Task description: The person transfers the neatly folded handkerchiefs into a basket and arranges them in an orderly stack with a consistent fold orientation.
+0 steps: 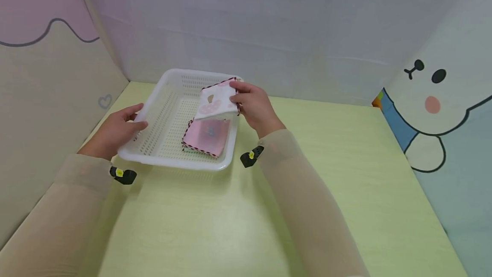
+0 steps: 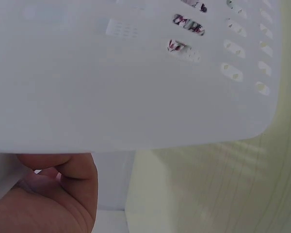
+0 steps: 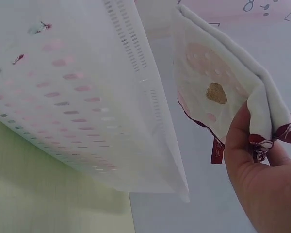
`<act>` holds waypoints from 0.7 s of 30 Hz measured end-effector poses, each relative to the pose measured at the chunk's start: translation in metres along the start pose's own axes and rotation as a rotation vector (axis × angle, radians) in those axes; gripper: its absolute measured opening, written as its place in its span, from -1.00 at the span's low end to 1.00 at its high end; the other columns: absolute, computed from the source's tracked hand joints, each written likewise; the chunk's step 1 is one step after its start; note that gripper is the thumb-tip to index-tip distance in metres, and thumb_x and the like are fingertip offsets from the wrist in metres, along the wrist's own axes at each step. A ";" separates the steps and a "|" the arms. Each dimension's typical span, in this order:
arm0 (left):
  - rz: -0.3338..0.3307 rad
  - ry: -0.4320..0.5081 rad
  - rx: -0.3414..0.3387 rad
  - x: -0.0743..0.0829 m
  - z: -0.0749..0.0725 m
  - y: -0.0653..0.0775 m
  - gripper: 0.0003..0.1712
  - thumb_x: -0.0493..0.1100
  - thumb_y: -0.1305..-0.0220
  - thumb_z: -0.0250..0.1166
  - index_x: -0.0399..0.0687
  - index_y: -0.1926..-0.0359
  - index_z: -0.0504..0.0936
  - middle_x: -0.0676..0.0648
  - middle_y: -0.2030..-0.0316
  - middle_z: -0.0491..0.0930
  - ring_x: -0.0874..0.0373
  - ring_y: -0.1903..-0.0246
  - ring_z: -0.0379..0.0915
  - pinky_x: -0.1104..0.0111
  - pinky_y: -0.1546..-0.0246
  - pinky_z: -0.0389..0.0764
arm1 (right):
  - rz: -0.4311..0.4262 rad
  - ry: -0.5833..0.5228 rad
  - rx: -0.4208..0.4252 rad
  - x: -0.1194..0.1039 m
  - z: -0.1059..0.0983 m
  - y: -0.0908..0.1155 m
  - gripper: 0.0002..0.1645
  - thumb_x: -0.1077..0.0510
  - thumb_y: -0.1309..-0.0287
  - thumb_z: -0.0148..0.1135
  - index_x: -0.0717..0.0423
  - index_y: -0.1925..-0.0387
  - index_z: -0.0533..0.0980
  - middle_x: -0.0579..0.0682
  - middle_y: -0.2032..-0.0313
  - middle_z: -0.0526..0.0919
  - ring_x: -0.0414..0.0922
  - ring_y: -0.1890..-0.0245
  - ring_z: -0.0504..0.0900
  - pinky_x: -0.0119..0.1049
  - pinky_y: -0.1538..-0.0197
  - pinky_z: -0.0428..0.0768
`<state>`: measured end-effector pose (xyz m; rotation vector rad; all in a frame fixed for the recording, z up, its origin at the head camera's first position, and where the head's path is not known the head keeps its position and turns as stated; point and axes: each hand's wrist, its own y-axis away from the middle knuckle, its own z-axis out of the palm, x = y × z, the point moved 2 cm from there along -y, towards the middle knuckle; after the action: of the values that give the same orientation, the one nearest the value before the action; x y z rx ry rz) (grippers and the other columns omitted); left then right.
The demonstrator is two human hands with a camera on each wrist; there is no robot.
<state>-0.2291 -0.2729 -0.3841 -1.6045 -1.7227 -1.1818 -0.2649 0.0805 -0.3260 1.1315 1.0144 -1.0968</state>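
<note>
My left hand (image 1: 115, 131) grips the left rim of a white plastic basket (image 1: 174, 162) with slotted walls, thumb over the edge. In the left wrist view its curled fingers (image 2: 77, 167) show below the basket's rim. A folded white cloth (image 1: 216, 101) with pink spots, a tan patch and dark red-and-white edging is pinched at its right end by my right hand (image 1: 255, 108). The right wrist view shows this cloth (image 3: 218, 82) raised beside the basket wall, with a small red tag hanging from it. A folded pink cloth (image 1: 207, 135) with similar edging lies in the basket's right side.
The basket is at the back left of a pale yellow-green table (image 1: 326, 174). A light curtain-like wall (image 1: 269, 25) stands behind, and cartoon-printed panels (image 1: 430, 97) enclose the sides. Each wrist carries a small black device (image 1: 251, 156) with a yellow mark.
</note>
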 end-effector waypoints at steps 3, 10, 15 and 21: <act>-0.003 0.001 0.002 -0.001 0.000 0.000 -0.11 -0.04 -0.61 0.19 0.15 -0.74 -0.07 -0.20 -0.24 0.32 0.11 0.17 0.64 0.22 0.26 0.74 | 0.008 0.014 0.003 -0.002 0.004 -0.002 -0.45 0.47 -0.38 0.22 0.13 -0.34 0.61 0.03 -0.35 0.54 -0.04 -0.19 0.57 -0.22 -0.10 0.62; 0.007 0.003 -0.003 -0.001 0.000 -0.001 -0.11 -0.05 -0.61 0.19 0.14 -0.74 -0.08 -0.22 -0.24 0.33 0.11 0.15 0.64 0.23 0.25 0.74 | 0.030 0.032 0.015 -0.002 0.012 -0.010 -0.45 0.46 -0.38 0.23 0.12 -0.34 0.62 0.04 -0.35 0.53 -0.06 -0.10 0.59 -0.27 0.00 0.61; 0.007 0.002 -0.001 -0.002 0.000 -0.001 -0.11 -0.05 -0.61 0.19 0.13 -0.74 -0.08 -0.22 -0.24 0.33 0.09 0.15 0.64 0.22 0.25 0.74 | 0.029 0.046 0.015 -0.004 0.022 -0.014 -0.45 0.46 -0.37 0.24 0.13 -0.34 0.62 0.05 -0.32 0.56 -0.08 0.00 0.59 -0.29 0.09 0.58; 0.006 -0.001 -0.001 -0.002 0.000 0.000 -0.11 -0.03 -0.61 0.18 0.15 -0.74 -0.08 -0.22 -0.24 0.32 0.05 0.13 0.65 0.19 0.25 0.74 | 0.041 0.054 0.020 -0.004 0.035 -0.018 -0.47 0.47 -0.37 0.24 0.13 -0.30 0.64 0.03 -0.30 0.58 -0.09 0.00 0.61 -0.30 0.09 0.60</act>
<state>-0.2288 -0.2740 -0.3861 -1.6097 -1.7174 -1.1795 -0.2809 0.0453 -0.3200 1.1987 1.0200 -1.0504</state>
